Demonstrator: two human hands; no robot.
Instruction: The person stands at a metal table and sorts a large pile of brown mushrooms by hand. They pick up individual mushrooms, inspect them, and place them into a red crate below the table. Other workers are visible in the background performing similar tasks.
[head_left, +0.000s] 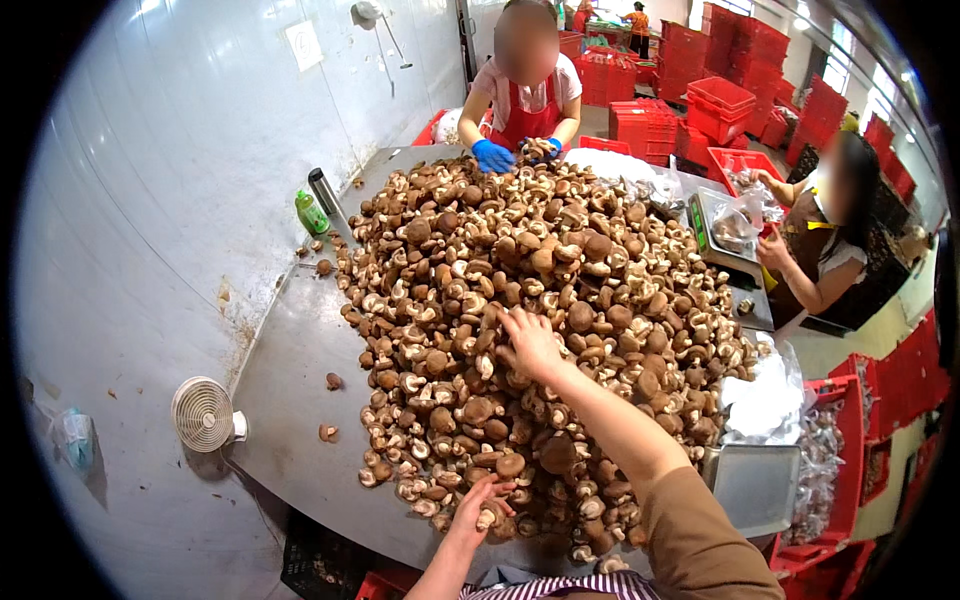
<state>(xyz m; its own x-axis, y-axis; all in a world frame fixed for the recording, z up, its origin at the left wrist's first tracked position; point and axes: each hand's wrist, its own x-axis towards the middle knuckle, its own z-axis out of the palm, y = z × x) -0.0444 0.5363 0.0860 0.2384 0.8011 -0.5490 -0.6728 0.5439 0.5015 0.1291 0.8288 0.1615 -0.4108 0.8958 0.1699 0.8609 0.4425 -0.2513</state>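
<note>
A large heap of brown shiitake mushrooms with pale stems covers much of a metal table. Low at the heap's front edge, my left hand is half curled, palm up, around a shiitake mushroom whose stem end faces me. Farther in, my right hand reaches over the middle of the heap with its fingers spread. Its fingertips are at a long brown mushroom; no mushroom shows inside that hand.
Across the table a person in blue gloves handles mushrooms. At right, another person holds a plastic bag on a scale. A metal tray, red crate, fan, green bottle and steel flask flank the heap.
</note>
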